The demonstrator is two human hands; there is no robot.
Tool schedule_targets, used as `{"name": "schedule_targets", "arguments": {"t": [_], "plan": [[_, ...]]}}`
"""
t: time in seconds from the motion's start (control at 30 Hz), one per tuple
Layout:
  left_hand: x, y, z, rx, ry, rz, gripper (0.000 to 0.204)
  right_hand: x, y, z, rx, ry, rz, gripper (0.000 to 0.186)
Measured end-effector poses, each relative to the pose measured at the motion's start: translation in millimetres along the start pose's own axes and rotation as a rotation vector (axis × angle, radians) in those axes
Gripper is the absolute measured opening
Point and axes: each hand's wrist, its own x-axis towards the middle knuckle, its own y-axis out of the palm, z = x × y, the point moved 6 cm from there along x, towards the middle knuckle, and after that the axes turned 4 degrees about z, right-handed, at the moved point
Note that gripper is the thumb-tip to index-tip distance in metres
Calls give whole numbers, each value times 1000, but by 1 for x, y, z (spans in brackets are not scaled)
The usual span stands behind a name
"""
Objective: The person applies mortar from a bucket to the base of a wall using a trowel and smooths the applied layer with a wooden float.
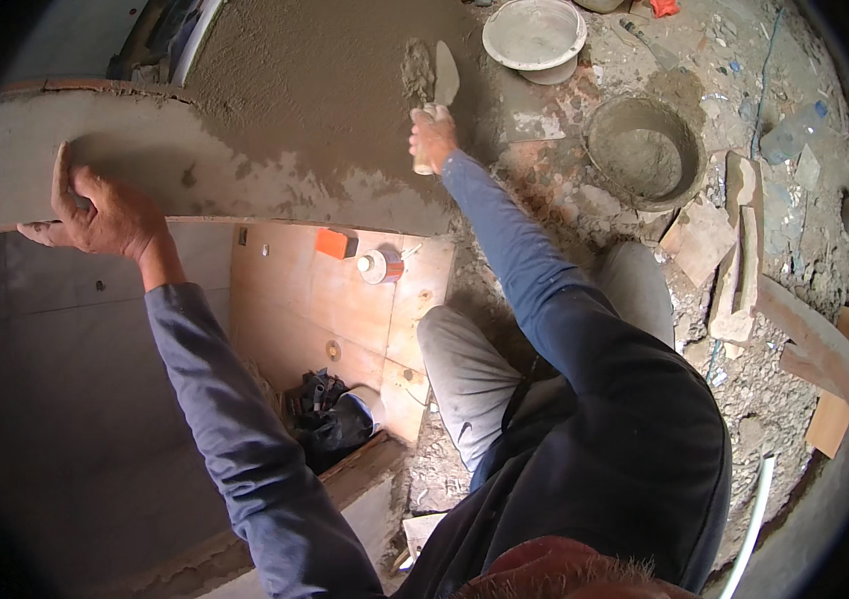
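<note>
My right hand (431, 137) is closed around the handle of a pointed trowel (446, 74), its blade directed away from me. Beside the blade lies a lump of mortar (417, 70), over a broad layer of wet grey mortar (295, 70). On the left, my left hand (110, 215) rests at the near edge of a long pale board (15, 165) smeared with mortar. Its fingers are spread, some against the board's face and one stretched along the lower edge. Part of that hand's grip is hidden.
A round tub with mortar remains (689, 160) stands right of my right arm, with a white bucket (534, 35) farther back. Below the board, a can (381, 266) and an orange box (336, 243) sit by wooden panels. Broken boards (739, 250) and a plastic bottle (794, 135) lie right.
</note>
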Motion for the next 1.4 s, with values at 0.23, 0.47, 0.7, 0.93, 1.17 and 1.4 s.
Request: {"name": "schedule_targets", "arguments": {"t": [0.23,0.47,0.7,0.93,1.17,1.4], "plan": [[0,1,-11,51,-19,10,19,-97,47,20,234,-46,287,36],[-4,5,-14,-153,-161,-8,19,-167,-10,48,577,-7,441,35],[1,2,2,-50,-95,-10,19,-123,-66,53,-152,-609,-405,41],[-1,5,2,-173,-164,15,19,-179,-57,-70,-516,-342,211,48],[-2,6,10,-120,-172,12,20,-123,-43,-114,63,50,-195,53],[4,9,18,-262,-175,60,21,-88,41,-72,263,158,-44,48]]}}
